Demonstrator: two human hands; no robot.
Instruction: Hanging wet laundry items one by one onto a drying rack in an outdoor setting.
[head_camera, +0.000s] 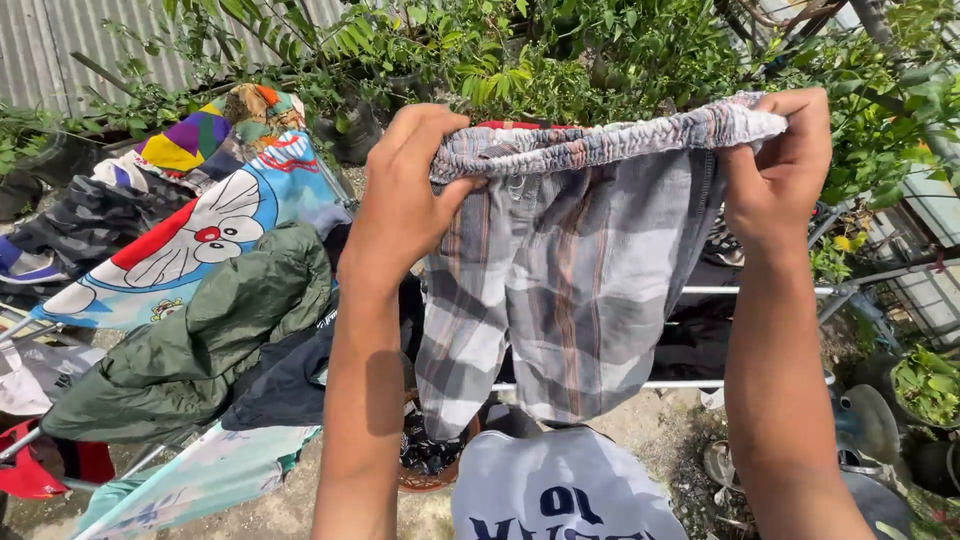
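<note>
While both hands, left (400, 205) and right (775, 170), pinch its gathered waistband, the plaid shorts (570, 290) hang limp and light between them.

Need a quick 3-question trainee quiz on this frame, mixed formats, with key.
1. True or false: both hands grip the plaid shorts by the elastic waistband.
2. Which lies draped at the left of the drying rack? A) green jacket B) yellow towel C) white shoes
3. Fill in: behind the shorts grow green ____.

Key:
1. True. The left hand and right hand each pinch one end of the waistband.
2. A, the green jacket.
3. Plants.
</note>
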